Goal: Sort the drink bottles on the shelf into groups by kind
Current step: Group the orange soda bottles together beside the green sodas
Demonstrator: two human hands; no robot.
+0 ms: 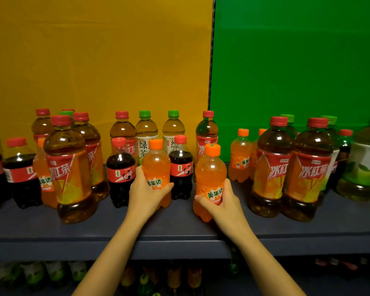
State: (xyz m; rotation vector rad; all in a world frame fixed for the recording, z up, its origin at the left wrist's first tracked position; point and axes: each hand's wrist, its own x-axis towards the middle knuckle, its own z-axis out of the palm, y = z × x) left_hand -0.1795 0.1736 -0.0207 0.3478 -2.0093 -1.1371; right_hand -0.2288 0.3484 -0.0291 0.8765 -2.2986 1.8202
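My left hand [145, 190] grips a small orange soda bottle [156, 165] standing mid-shelf between two cola bottles [120, 169] [181, 167]. My right hand [219, 199] grips a second orange soda bottle [209, 176], held near the shelf's front edge. Behind them stand green tea bottles [146, 133] and red-capped iced tea bottles [122, 129]. Two more orange sodas [240, 159] stand at the back right, and another [43, 174] sits at the left behind a large iced tea [69, 167].
Two large iced tea bottles [271, 167] [308, 171] stand at the right, a big green tea [365, 163] at the far right. Colas [21, 174] crowd the left. The dark shelf [115, 227] has bare room along its front. A lower shelf holds several more bottles [145, 278].
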